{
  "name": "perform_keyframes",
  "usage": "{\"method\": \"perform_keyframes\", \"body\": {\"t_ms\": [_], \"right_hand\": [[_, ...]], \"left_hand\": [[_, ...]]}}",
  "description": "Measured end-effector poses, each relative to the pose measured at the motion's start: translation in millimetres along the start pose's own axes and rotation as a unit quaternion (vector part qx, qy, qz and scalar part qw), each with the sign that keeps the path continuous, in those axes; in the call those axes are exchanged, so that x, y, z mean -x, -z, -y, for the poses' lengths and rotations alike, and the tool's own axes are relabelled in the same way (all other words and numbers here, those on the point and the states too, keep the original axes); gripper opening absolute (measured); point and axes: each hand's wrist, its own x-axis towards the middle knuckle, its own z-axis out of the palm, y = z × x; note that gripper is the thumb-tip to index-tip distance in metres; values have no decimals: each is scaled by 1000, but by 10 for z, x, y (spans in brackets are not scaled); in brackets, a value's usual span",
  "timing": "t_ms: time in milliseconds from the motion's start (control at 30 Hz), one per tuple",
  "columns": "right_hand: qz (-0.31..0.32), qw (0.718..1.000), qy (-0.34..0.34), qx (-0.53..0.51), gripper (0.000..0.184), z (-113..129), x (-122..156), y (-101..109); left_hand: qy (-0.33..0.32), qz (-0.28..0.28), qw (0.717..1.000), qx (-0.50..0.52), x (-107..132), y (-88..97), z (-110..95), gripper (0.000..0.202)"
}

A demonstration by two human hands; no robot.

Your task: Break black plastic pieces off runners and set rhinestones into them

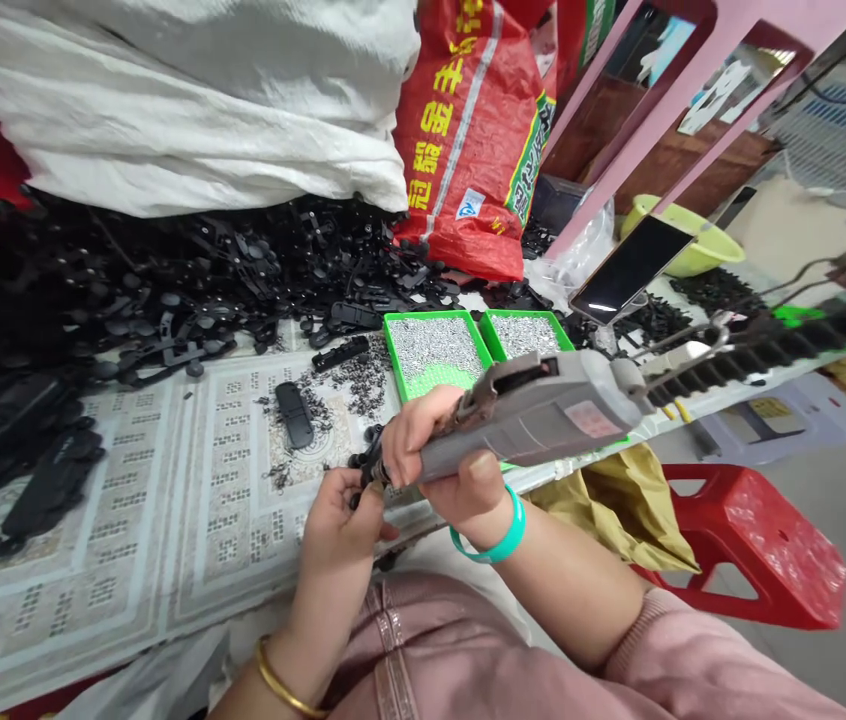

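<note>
My right hand point(477, 500), with a teal band at the wrist, is wrapped round a grey electric screwdriver point(535, 415). The tool slants down to the left, its tip end at a small black plastic part point(370, 462). Pinched between thumb and fingers, that part sits in my left hand point(344, 525), which wears a gold bangle above the wrist. My fingers cover much of the part and the tool's tip. Just beyond the hands, a flat black oblong piece point(294, 415) lies on the patterned tabletop point(243, 500) among tiny dark bits point(359, 385).
Two green trays point(389, 350) of small silvery pieces stand behind the screwdriver. A heap of black plastic parts point(243, 250) spreads below a white sack point(205, 100) and a red sack point(460, 140). A phone point(633, 268) leans at right; a red stool point(760, 540) stands beyond the table edge.
</note>
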Motion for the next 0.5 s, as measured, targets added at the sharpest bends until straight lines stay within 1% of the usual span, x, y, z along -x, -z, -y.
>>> {"method": "perform_keyframes", "body": {"t_ms": [133,233,267,300,333,367,400,433,467,500], "right_hand": [[-21,1000,16,-11,41,-8,-18,-32],[-29,999,32,4,41,162,-63,-116],[-27,998,57,13,43,253,-77,-135],[-39,994,105,20,44,351,-91,-141],[-38,988,150,30,42,446,-104,-132],[-34,984,170,46,39,530,-116,-110],[-53,981,176,62,41,599,-126,-78],[-66,980,174,75,41,649,-132,-39],[-82,979,167,87,42,682,-134,6],[-98,977,161,96,43,698,-130,55]], "left_hand": [[-7,15,1000,-13,-1,-33,-2,22],[-31,25,998,-41,7,-66,-42,19],[-40,22,998,-53,3,-55,-75,18],[-48,20,997,-64,-5,-21,-125,16],[-57,12,995,-78,-11,45,-199,15],[-68,-3,993,-100,-12,149,-298,14],[-83,-28,988,-124,-6,291,-424,14],[-112,-83,974,-178,4,467,-575,16],[-151,-149,947,-242,13,668,-742,21],[-200,-239,904,-293,15,881,-915,25]]}}
